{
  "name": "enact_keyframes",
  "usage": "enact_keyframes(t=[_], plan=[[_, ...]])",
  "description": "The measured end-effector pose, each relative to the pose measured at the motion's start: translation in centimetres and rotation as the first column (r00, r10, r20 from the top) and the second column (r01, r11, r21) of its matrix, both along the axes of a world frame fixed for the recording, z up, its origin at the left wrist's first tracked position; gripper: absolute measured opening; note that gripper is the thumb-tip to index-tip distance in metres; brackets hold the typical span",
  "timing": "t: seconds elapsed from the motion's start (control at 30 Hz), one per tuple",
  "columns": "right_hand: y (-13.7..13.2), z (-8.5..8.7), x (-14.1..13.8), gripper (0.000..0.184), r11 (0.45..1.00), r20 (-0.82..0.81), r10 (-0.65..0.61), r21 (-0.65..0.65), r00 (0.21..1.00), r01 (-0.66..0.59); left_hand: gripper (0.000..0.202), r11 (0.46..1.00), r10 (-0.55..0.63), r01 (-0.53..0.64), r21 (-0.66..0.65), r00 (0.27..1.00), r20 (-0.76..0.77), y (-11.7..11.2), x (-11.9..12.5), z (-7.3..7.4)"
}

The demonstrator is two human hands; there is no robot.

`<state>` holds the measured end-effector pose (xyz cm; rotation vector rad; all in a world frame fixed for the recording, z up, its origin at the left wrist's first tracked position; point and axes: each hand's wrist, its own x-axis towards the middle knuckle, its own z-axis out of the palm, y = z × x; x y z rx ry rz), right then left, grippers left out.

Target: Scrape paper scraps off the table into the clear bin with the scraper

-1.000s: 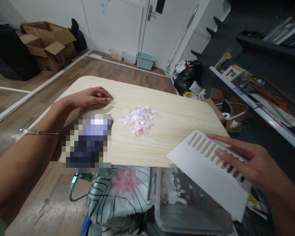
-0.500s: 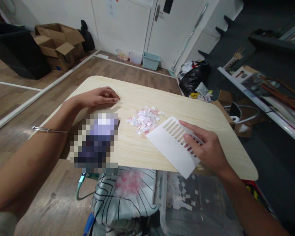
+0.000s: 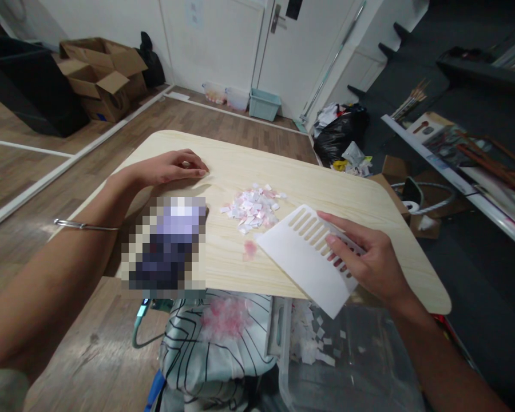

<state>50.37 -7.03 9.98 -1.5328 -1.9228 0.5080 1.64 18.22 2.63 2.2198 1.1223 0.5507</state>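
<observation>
My right hand grips a white slotted plastic scraper by its slotted edge, thumb on top. The scraper is tilted over the table, its left corner close to a pile of small white and pink paper pieces. Apart from the pile, nearer to me, lies a pink scrap. On the left of the pale wooden table, my left hand rests with loosely bent fingers, holding nothing I can see. A blurred-out phone-like object is just below it.
A clear plastic bin with paper bits stands under the table's near edge. Pink and white scraps lie on striped cloth on my lap. A black trash bin, cardboard boxes and a shelf stand around.
My right hand and the scraper have shifted slightly right, away from the pile. The pink scrap now shows apart from the pile. My left hand stays in place.
</observation>
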Motion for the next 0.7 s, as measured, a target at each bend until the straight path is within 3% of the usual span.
enact_keyframes(t=[0.2,0.4,0.57,0.7], plan=[[0.0,0.2,-1.1,0.045,0.991,0.064,0.121,0.054,0.991,-0.125,0.066,1.0,0.003,-0.003,0.005,1.0,0.004,0.1,-0.1,-0.1],[0.0,-0.5,-1.2,0.046,0.996,0.045,0.074,0.052,0.996,-0.076,0.063,1.0,0.0,0.0,-0.001,1.0,-0.007,0.0,0.0,0.1],[-0.3,-0.5,-1.6,0.044,0.983,-0.011,0.182,0.008,0.983,-0.182,0.066,1.0,-0.003,0.003,-0.005,1.0,0.002,0.0,0.0,0.1],[-0.7,-0.2,-1.1,0.046,0.998,-0.022,0.061,-0.025,0.998,-0.062,0.064,1.0,-0.012,0.012,0.0,1.0,0.024,0.0,0.1,0.1]])
